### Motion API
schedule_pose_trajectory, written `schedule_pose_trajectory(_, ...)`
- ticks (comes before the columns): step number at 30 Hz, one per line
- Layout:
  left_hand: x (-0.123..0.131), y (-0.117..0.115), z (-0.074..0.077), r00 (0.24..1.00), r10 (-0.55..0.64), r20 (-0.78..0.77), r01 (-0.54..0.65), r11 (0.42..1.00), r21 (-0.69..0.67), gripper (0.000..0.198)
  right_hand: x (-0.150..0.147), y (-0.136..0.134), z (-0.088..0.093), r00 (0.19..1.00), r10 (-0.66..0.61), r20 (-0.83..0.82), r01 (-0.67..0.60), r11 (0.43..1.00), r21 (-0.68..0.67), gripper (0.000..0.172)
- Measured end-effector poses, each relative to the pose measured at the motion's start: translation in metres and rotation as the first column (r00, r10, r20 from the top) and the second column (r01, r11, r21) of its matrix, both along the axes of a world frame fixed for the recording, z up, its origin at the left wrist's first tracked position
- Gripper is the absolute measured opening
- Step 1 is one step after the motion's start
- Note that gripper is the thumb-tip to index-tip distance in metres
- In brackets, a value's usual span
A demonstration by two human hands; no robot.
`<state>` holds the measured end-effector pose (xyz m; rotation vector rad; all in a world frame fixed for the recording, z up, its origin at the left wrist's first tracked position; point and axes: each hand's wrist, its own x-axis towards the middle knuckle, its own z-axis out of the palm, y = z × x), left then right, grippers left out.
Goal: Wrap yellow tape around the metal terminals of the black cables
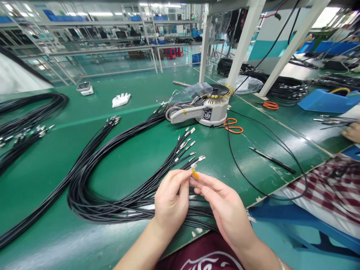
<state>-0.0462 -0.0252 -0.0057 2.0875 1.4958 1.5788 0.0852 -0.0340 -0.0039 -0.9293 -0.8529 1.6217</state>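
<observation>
Head view: I log one left hand [172, 198] pinching a metal plug [194, 166]; one right hand [228, 206] touching yellow tape [195, 174] beside it, grip I cannot tell; black cables [82, 183] beneath, on counter [135, 153].

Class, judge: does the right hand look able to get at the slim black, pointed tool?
Probably yes: the slim black, pointed tool lies uncovered, with just one thin black cable curving between it and the right hand, though that hand seems busy near yellow tape.
</observation>
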Motion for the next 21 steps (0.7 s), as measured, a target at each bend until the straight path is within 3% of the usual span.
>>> schedule_pose_trajectory(21,-0.0016,-0.0016,0.0010,0.999,-0.001,-0.036,0.003,0.999,0.046,0.028,-0.0010,-0.0011,0.0011,1.000,0.008,0.023,-0.009,1.000,0.023,0.023)
